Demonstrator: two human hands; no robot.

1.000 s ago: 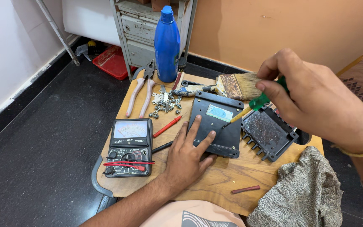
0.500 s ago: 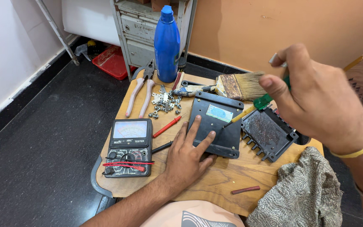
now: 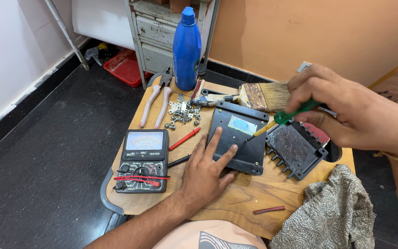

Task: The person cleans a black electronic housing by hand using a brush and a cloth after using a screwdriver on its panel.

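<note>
Both hands stay put; right hand (image 3: 346, 108) has lowered the screwdriver (image 3: 284, 118) slightly.

On the counter (image 3: 236, 203), the module (image 3: 240, 138) lies central; multimeter (image 3: 143, 159) at nine o'clock, bottle (image 3: 186, 50) at twelve, cloth (image 3: 328, 214) at four.

I'm in a makeshift home repair corner, working at a small wooden table (image 3: 236, 207) on a dark tiled floor (image 3: 47, 152). Around me lie a multimeter (image 3: 143, 159), pliers (image 3: 156, 99), loose screws (image 3: 183, 113), a paintbrush (image 3: 254, 96) and a blue bottle (image 3: 186, 48). A worn metal cabinet (image 3: 155, 32) stands against the orange wall (image 3: 323, 27).
</note>
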